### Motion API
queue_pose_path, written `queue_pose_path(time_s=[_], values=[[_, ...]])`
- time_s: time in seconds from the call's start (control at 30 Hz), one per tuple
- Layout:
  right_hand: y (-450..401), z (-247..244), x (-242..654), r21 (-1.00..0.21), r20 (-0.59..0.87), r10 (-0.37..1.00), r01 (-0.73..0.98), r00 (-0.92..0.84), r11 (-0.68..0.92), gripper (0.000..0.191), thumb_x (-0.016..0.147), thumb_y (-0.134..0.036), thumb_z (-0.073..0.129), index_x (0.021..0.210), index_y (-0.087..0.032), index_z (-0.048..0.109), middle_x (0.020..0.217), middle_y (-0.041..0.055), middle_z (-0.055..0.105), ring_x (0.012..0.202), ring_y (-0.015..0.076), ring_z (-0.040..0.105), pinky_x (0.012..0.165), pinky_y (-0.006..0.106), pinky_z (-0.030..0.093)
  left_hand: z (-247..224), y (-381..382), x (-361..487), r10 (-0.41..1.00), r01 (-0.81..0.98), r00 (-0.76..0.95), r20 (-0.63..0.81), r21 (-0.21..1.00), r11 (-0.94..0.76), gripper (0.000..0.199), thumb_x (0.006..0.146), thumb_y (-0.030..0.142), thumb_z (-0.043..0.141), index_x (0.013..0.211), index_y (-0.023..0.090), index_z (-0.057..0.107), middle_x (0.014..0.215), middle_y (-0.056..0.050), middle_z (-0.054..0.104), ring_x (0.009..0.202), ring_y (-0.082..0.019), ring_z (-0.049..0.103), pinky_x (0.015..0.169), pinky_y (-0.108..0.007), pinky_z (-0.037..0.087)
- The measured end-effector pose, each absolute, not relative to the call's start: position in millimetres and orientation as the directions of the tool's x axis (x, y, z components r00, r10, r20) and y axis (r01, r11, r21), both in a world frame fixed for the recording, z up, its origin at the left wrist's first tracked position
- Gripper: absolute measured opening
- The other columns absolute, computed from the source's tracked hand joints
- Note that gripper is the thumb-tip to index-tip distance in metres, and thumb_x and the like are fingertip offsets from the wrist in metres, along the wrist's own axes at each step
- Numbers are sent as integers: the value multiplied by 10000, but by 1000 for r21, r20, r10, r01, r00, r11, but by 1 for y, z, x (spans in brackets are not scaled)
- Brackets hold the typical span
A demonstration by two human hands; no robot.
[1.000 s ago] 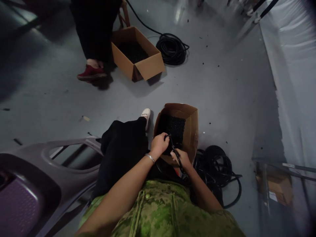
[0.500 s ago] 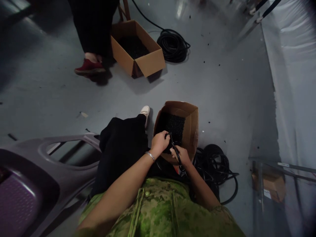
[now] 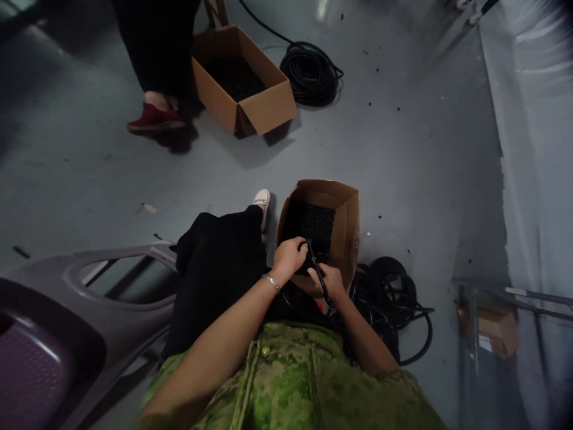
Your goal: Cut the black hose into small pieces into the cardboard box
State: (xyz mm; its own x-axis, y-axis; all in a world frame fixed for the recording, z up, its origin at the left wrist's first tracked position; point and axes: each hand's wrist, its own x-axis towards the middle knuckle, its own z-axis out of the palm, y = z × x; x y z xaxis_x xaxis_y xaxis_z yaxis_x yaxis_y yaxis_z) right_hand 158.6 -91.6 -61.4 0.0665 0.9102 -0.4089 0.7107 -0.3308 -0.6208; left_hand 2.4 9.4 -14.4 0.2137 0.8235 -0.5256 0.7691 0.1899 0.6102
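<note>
Both of my hands are over a cardboard box [image 3: 347,239] with small black pieces [image 3: 319,222] inside. My left hand [image 3: 290,258] is closed around the upper end of a black hose [image 3: 321,285], fingers pinched at the box's near side. Lower on the same hose, my right hand [image 3: 330,280] grips it with thumb and fingers. The hose runs down toward my lap, where its lower part is hidden. Whether a small fitting sits at the pinched end is too dark to tell.
Beside the box, on the right, lies a tangled heap of black hose [image 3: 394,292]. Farther off stand another open cardboard box [image 3: 268,107] and a coiled hose [image 3: 311,74], near a person's red shoe [image 3: 154,119]. A grey plastic chair [image 3: 129,269] is at left.
The view has shifted slightly, so the far box and coil sit a little higher and farther left. My hands keep nearly the same hold on the hose.
</note>
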Motion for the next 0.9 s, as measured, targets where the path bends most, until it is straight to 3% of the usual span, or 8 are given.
queue_pose_path(time_s=[0.17, 0.63, 0.9], values=[[-95, -65, 159, -602, -346, 936, 748, 71, -279, 405, 896, -520, 572, 644, -208, 631, 586, 28, 645, 538, 136, 543, 536, 232, 326, -15, 10, 3, 820, 771, 216, -531, 608, 190, 333, 962, 298, 499, 1201, 248, 725, 1188, -42, 751, 1111, -222, 681, 914, -263, 512], [-104, -76, 152, -570, -319, 939, 765, 129, -299, 470, 880, -560, 554, 583, -197, 584, 534, 22, 584, 500, 115, 462, 518, 235, 282, -13, 12, 2, 773, 808, 210, -599, 551, 207, 371, 976, 303, 449, 1226, 217, 710, 1152, -78, 759, 1041, -227, 699, 862, -282, 513], [-101, -75, 154, -625, -345, 931, 710, 121, -324, 467, 868, -592, 565, 607, -206, 592, 554, 16, 603, 541, 133, 536, 514, 216, 334, -13, 12, -2, 777, 818, 211, -594, 542, 192, 351, 985, 314, 433, 1139, 218, 733, 1073, -71, 772, 1008, -210, 697, 819, -264, 494]])
